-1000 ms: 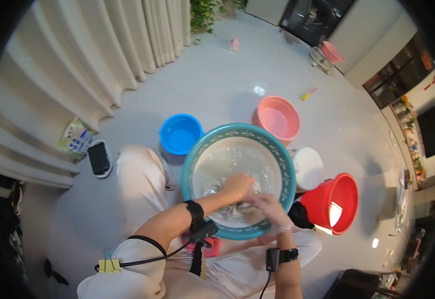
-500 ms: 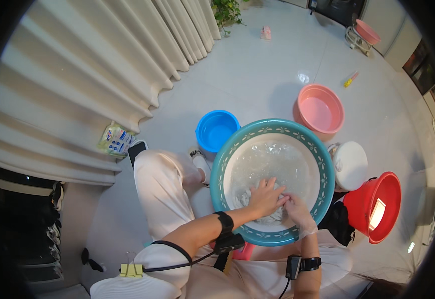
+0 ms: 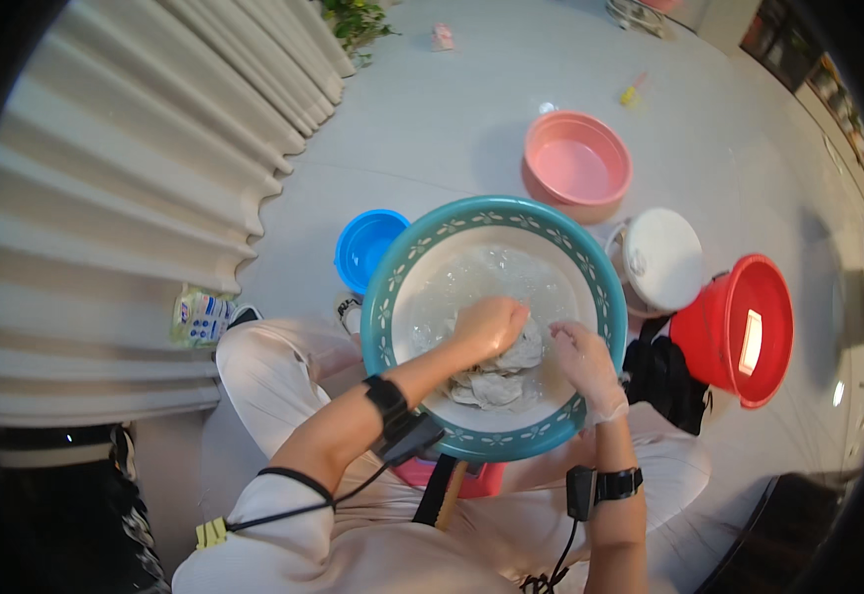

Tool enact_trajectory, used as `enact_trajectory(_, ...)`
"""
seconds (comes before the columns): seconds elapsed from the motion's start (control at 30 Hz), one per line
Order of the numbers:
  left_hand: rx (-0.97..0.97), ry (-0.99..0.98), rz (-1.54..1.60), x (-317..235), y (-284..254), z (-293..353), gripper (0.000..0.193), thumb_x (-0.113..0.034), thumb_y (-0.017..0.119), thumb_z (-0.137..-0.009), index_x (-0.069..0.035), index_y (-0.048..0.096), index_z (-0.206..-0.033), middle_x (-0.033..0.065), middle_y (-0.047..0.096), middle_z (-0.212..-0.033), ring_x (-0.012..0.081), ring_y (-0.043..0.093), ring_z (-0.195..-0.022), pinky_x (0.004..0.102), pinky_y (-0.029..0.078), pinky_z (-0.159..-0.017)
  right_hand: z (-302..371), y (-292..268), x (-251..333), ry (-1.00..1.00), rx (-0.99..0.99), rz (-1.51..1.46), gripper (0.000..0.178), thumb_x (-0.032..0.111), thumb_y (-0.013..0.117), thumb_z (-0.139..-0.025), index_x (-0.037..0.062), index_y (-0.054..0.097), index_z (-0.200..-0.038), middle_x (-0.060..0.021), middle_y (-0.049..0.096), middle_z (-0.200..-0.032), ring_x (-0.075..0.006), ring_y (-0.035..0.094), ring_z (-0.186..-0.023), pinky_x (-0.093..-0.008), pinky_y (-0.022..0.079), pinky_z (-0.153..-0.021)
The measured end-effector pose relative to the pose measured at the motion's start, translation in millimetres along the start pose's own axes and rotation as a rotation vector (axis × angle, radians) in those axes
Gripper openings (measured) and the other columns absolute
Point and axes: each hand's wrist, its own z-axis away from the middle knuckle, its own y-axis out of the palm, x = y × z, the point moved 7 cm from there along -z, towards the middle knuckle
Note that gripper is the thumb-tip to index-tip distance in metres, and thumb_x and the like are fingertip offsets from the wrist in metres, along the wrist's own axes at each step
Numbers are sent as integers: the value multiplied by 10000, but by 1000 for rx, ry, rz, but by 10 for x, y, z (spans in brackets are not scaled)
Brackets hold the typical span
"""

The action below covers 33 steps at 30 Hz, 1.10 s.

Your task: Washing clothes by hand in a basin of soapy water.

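Observation:
A large teal-rimmed basin (image 3: 384,327) with a white inside holds cloudy, bubbly water (image 3: 496,262). In its near part lies a bunched, wet whitish cloth (image 3: 496,386), partly out of the water. My left hand (image 3: 489,327) is closed in a fist over the cloth's far side and appears to grip it, though the fingertips are hidden. On the right, my right hand (image 3: 586,364) hovers inside the rim, apart from the cloth. Its fingers are loosely bent and spread, with nothing seen in them. Something thin and clear, like a plastic glove, wrinkles at that wrist.
Beyond the basin stand a small blue basin (image 3: 370,247) and a pink basin (image 3: 577,158). To the right are a white lidded bucket (image 3: 663,259), a red bucket (image 3: 714,332) and a black bag (image 3: 664,381). A curtain (image 3: 145,218) and a soft package (image 3: 199,315) are at left.
My hands were together low on the cloth; now they are apart. My left hand has closed into a fist and more cloth shows above the water. The whole view has shifted.

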Motion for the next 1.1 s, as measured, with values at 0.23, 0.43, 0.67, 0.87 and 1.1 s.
enact_trajectory(0.23,-186,210,-522,-536,343,991,518,-418,603,-815,-284,501,-1305,134,334,-1430,483,346,-1225,617,417,-820,109,-24,170,-22,7,-41,280,172,481,-876,17,637,-1049,-230,644,-989,-376,614,-956,-407,471,-854)
enact_trajectory(0.43,-16,28,-461,-96,552,468,441,-508,580,-830,-294,565,-1215,92,411,-1345,419,428,-1162,596,458,-768,145,-30,117,-46,-42,-101,276,172,480,-877,24,633,-1052,-236,639,-981,-386,612,-936,-418,476,-834)
enact_trajectory(0.67,246,142,-397,501,406,-411,420,-406,438,-966,-42,603,-1097,173,644,-968,311,606,-945,441,481,-779,78,-9,169,-115,-81,-56,269,173,467,-877,29,642,-1023,-242,645,-891,-410,616,-874,-454,479,-799)
enact_trajectory(0.87,194,-190,612,436,7,-9,541,-458,373,-990,-3,522,-1240,103,601,-1153,215,580,-1065,358,482,-882,162,192,-3,12,193,50,336,269,521,-855,27,632,-1059,-243,643,-946,-405,608,-912,-437,474,-827)
enact_trajectory(1.1,288,-134,986,110,-498,551,625,-508,343,-982,3,410,-1336,140,527,-1286,204,550,-1135,343,476,-930,207,401,263,-217,259,-276,443,252,613,-798,21,587,-1175,-188,662,-1034,-318,615,-1006,-360,455,-894)
